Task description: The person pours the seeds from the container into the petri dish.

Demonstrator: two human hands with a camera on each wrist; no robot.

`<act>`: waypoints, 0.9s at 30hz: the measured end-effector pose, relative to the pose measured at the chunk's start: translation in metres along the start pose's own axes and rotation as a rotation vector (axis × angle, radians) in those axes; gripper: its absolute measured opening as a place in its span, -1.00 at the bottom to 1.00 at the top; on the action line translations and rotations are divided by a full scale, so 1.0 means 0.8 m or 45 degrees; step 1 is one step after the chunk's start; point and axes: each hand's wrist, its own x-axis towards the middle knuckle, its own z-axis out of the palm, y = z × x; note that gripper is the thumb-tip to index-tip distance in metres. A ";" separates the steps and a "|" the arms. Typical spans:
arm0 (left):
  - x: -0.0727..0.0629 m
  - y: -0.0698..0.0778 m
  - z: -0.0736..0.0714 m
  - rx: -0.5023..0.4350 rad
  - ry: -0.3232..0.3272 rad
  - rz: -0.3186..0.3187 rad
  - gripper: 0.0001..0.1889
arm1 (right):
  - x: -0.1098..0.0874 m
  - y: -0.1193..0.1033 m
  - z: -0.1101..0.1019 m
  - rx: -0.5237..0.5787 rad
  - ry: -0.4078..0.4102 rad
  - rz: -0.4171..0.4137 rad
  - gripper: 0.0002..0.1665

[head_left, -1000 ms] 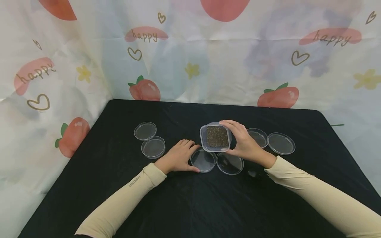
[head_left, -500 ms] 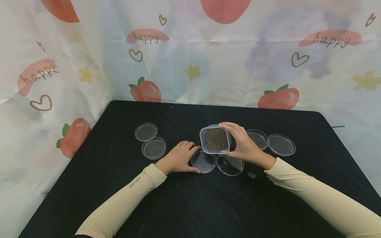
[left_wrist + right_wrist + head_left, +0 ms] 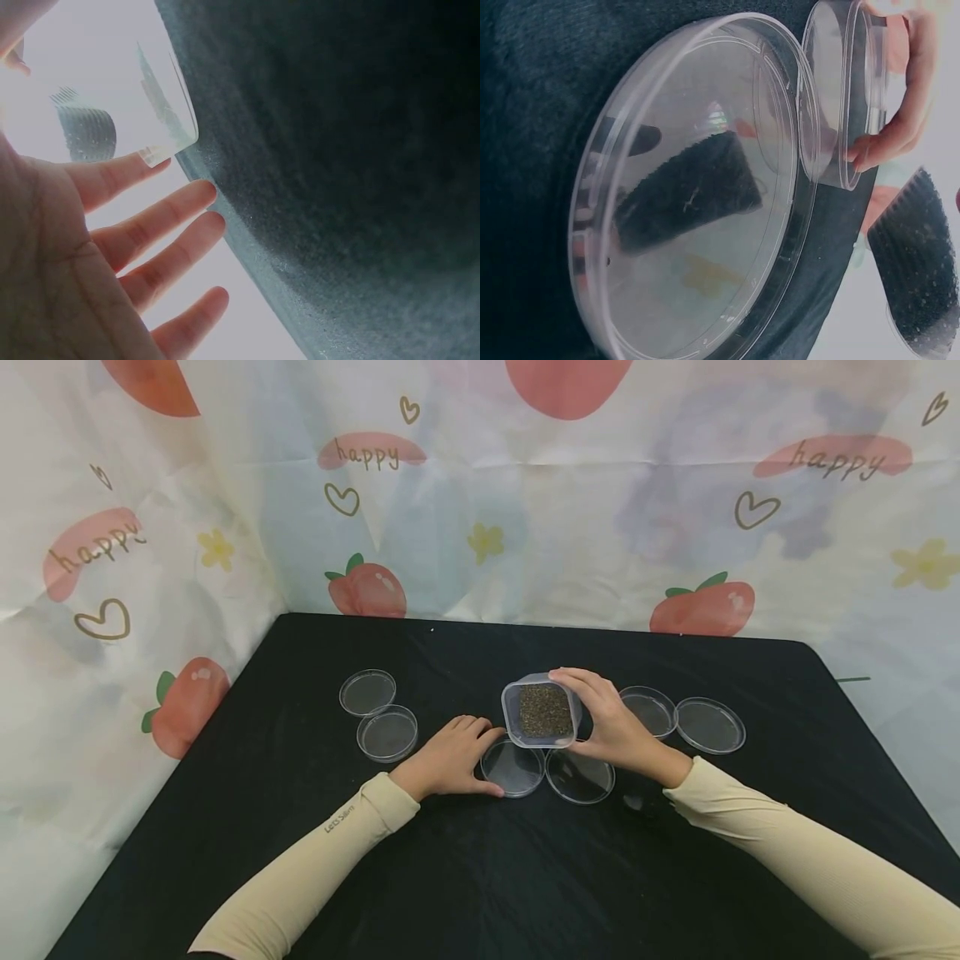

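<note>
1. Little changes: against 0.5 seconds ago, the clear square container [image 3: 512,717] sits slightly further left, while the dishes lie where they were.
2. The right hand [image 3: 622,725] grips the container's right side, fingers at the far edge, thumb at the near edge. The container tilts, its mouth facing the person, with brown granules [image 3: 545,711] inside.
3. In the head view, the container overlaps the far edges of the left middle dish [image 3: 513,770] and the right middle dish [image 3: 581,778]; I cannot tell whether it touches either.
4. The left hand [image 3: 452,757] holds the left middle dish, thumb and forefinger set wide at opposite sides of its rim.
5. On the black tablecloth [image 3: 495,885], 2 overlapping left-hand dishes [image 3: 387,735] lie beyond the left hand, and 2 right-hand dishes [image 3: 709,725] lie near the right hand, 1 partly hidden.
6. For the work, this looks like a steady hold: the granules are in the container, and I see none in the middle dishes.
</note>
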 end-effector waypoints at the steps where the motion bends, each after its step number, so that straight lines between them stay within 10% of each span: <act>1: 0.000 0.000 0.000 0.001 0.000 -0.002 -0.04 | 0.000 0.000 0.000 -0.004 0.000 -0.002 0.15; 27: -0.002 0.001 0.004 0.016 0.022 0.000 -0.05 | 0.002 -0.001 0.005 -0.004 0.020 -0.082 0.13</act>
